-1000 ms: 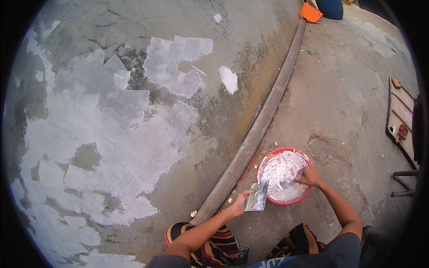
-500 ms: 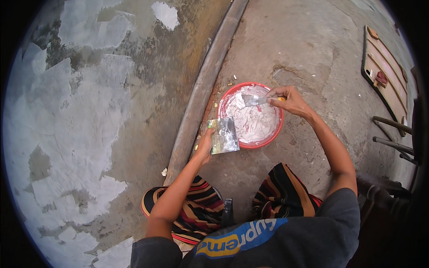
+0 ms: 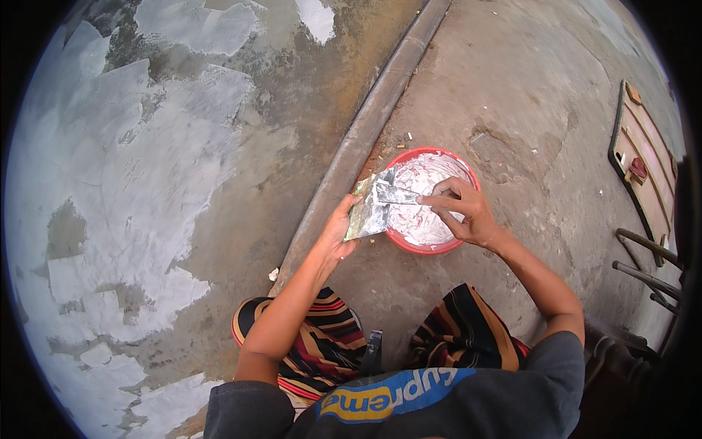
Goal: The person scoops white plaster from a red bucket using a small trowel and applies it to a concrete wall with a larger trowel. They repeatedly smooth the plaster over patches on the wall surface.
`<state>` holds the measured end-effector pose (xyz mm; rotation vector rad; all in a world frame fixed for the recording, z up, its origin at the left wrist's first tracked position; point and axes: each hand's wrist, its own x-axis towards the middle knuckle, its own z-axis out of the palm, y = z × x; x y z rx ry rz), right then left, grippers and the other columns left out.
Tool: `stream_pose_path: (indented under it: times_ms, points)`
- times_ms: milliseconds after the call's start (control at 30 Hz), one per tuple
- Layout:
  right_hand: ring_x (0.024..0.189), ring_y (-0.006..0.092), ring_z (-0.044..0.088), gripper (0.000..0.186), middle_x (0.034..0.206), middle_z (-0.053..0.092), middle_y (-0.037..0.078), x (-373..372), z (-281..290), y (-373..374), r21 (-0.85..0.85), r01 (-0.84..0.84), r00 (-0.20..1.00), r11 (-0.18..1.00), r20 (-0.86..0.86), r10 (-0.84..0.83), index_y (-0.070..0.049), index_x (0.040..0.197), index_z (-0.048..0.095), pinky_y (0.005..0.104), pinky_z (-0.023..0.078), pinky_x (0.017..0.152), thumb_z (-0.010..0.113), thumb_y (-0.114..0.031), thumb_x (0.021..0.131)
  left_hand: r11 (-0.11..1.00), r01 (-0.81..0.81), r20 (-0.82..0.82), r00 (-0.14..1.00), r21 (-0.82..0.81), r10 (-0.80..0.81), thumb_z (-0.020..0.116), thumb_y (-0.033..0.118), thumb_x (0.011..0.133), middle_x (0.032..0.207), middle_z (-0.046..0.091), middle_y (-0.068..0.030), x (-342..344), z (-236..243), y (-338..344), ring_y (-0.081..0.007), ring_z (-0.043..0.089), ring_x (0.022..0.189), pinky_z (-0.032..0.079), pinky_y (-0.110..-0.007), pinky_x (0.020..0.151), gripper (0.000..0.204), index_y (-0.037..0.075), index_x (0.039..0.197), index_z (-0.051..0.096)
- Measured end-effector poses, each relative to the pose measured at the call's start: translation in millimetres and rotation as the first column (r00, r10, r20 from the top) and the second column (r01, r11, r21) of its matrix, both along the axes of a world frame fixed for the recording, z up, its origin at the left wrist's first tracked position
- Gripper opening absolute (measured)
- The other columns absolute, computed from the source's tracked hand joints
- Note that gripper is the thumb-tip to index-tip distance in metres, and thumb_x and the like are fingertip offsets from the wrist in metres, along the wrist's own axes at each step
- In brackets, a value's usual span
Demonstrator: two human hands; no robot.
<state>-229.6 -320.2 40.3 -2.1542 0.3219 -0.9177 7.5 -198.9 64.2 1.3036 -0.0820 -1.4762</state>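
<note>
My left hand (image 3: pixel 341 228) is closed on the edge of a flat, square plate (image 3: pixel 358 224) smeared with white paste. In my right hand (image 3: pixel 468 214) is a putty knife (image 3: pixel 401 195), gripped between thumb and fingers. Its blade lies against the plate's face, with white putty around the blade's end. Behind and below both hands, a round red basin (image 3: pixel 470 173) sits on the ground. White putty (image 3: pixel 425 228) with ridged streaks fills much of it. The plate overlaps the basin's left rim.
A wall (image 3: pixel 212 249) patched with white putty rises at left, and a long pipe-like bar (image 3: pixel 344 161) runs along its foot. A framed wooden panel (image 3: pixel 643 175) lies at far right, near metal legs (image 3: pixel 643 274). My knees in striped cloth (image 3: pixel 472 329) are below the basin.
My right hand has moved the putty knife left and down from above the basin onto the plate. The plate has tilted, and the view has shifted slightly.
</note>
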Motion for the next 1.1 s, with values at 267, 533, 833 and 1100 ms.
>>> stream_pose_path:
  times_ms: [267, 533, 833, 1100]
  points:
    - [0.084, 0.0227, 0.060, 0.053, 0.091, 0.060, 0.008, -3, -9, -4, -0.213, 0.077, 0.997, 0.974, 0.019, -0.075, -0.020, 0.116, 0.071, 0.0345, 0.049, 0.071, 0.067, 0.009, 0.072, 0.995, 0.039, -0.057, 0.997, -0.094, -0.045, 0.055, 0.027, 0.093, 0.106, 0.069, -0.0089, 6, 2, -2, -0.0162, 0.070, 0.087, 0.058, -0.031, 0.077, 0.039, 0.002, 0.124, 0.054]
    - [0.079, 0.0222, 0.062, 0.042, 0.095, 0.060, 0.011, -4, 10, -8, -0.145, 0.116, 0.992, 0.983, -0.030, -0.121, -0.010, 0.109, 0.070, 0.0309, 0.050, 0.070, 0.066, 0.010, 0.072, 0.974, 0.012, -0.088, 0.996, -0.227, -0.033, 0.051, 0.031, 0.095, 0.110, 0.067, -0.0114, 26, 9, 10, -0.0178, 0.068, 0.094, 0.055, -0.033, 0.087, 0.042, 0.001, 0.124, 0.053]
    - [0.038, 0.0034, 0.035, 0.026, 0.050, 0.042, -0.005, 12, 5, -3, 0.815, -0.211, 0.977, 0.540, 0.169, 0.127, -0.008, 0.084, 0.054, 0.0199, 0.027, 0.036, 0.056, -0.029, 0.098, 0.868, 0.071, -0.158, 0.973, -0.491, -0.170, 0.048, 0.027, 0.095, 0.098, 0.067, -0.0020, -4, -18, -15, -0.0113, 0.064, 0.082, 0.054, -0.030, 0.075, 0.029, 0.008, 0.113, 0.060]
    - [0.087, 0.0182, 0.050, 0.035, 0.106, 0.050, 0.008, -20, -53, -35, 0.891, -0.020, 0.946, 0.453, -0.129, 0.296, -0.002, 0.121, 0.048, 0.0293, 0.046, 0.071, 0.060, -0.024, 0.096, 0.848, 0.042, -0.135, 0.982, -0.529, -0.132, 0.045, 0.028, 0.097, 0.106, 0.065, -0.0033, 24, -16, -9, -0.0103, 0.064, 0.088, 0.054, -0.030, 0.079, 0.035, 0.006, 0.122, 0.057]
